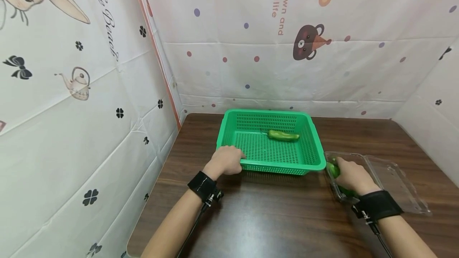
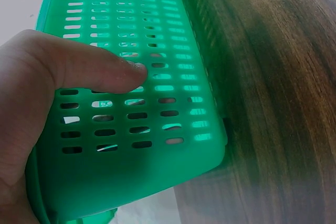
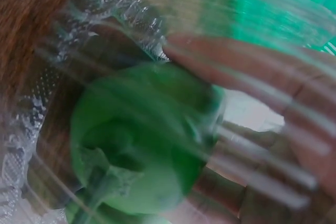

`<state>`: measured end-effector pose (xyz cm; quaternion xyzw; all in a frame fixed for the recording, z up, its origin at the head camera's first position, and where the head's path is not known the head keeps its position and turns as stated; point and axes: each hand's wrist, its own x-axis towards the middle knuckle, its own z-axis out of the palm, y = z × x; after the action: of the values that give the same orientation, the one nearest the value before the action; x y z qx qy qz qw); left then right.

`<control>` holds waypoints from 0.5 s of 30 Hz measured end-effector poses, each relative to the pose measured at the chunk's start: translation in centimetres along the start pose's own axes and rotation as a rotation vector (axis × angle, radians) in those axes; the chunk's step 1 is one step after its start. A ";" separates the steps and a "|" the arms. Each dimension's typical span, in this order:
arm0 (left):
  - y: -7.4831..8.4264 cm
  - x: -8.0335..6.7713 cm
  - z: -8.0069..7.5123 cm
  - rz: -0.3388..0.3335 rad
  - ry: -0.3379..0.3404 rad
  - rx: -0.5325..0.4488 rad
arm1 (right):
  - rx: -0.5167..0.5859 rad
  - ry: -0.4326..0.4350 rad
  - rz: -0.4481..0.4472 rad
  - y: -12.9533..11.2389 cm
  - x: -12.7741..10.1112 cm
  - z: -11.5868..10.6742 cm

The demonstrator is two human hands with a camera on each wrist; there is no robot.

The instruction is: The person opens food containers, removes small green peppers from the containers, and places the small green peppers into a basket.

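Note:
My left hand grips the near left corner of a green perforated plastic basket. In the left wrist view its thumb presses on the slotted outer wall. A long green pepper lies inside the basket, toward the back. At the right, my right hand reaches into a clear plastic box and holds a green pepper between its fingers. The pepper's stem end faces the right wrist camera, seen through the clear plastic. More green shows below that hand, mostly hidden.
The box's clear lid lies folded open to the right on the dark wooden table. Printed sheets hang behind and to both sides of the table. Each wrist wears a black band with a camera and cable.

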<state>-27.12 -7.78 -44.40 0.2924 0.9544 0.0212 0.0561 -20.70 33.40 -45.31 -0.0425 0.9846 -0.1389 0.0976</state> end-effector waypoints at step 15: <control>0.1 0.0 0.0 -0.001 0.001 0.003 | -0.019 0.019 0.021 0.1 -0.1 0.1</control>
<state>-27.09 -7.71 -44.40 0.2920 0.9547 0.0197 0.0549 -20.58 33.44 -45.38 -0.0320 0.9871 -0.1292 0.0892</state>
